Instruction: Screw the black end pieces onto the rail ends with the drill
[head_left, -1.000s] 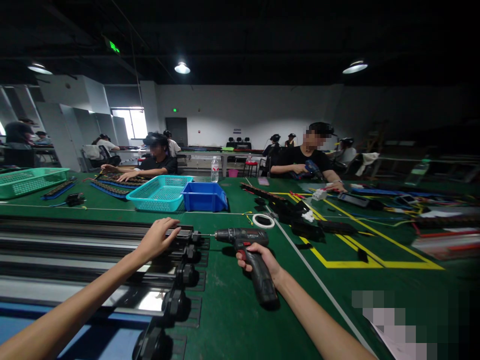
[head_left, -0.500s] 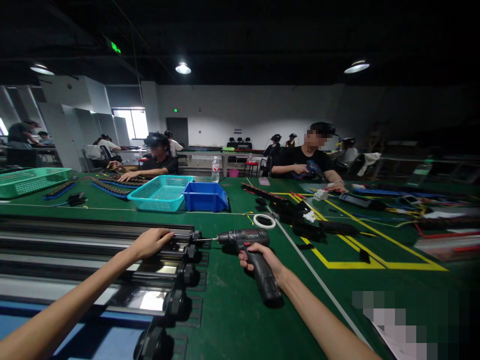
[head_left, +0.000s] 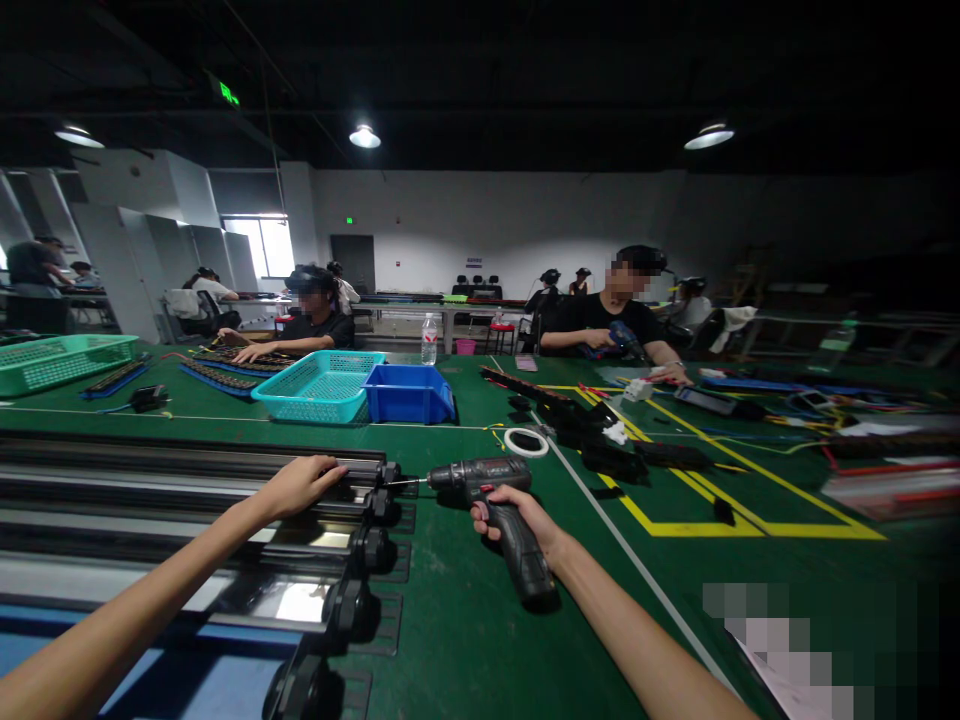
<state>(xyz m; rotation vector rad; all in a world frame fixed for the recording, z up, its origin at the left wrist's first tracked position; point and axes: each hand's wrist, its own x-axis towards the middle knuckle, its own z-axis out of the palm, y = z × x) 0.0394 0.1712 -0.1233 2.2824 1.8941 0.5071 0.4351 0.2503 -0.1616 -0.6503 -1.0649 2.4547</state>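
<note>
My right hand (head_left: 525,525) is wrapped round the grip of a black cordless drill (head_left: 480,480), forefinger at its trigger. The drill's long thin bit (head_left: 409,483) points left, its tip at the black end cap (head_left: 390,472) of the farthest long tube-like housing; whether it sits in a screw I cannot tell. My left hand (head_left: 304,484) lies over the top of that long housing (head_left: 225,468), close to its capped end, with the fingers bent over it. Several similar housings lie side by side nearer me, with black cable-gland-like fittings (head_left: 352,608) on their ends.
Beyond the housings stand a turquoise basket (head_left: 330,385), a blue bin (head_left: 409,395) and a water bottle (head_left: 429,340). A white tape roll (head_left: 526,443) lies behind the drill. Black parts and wires spread to the right. Two co-workers sit across the green table (head_left: 465,640).
The whole view has shifted very slightly. My hands, the drill and the housing keep almost the same places relative to one another.
</note>
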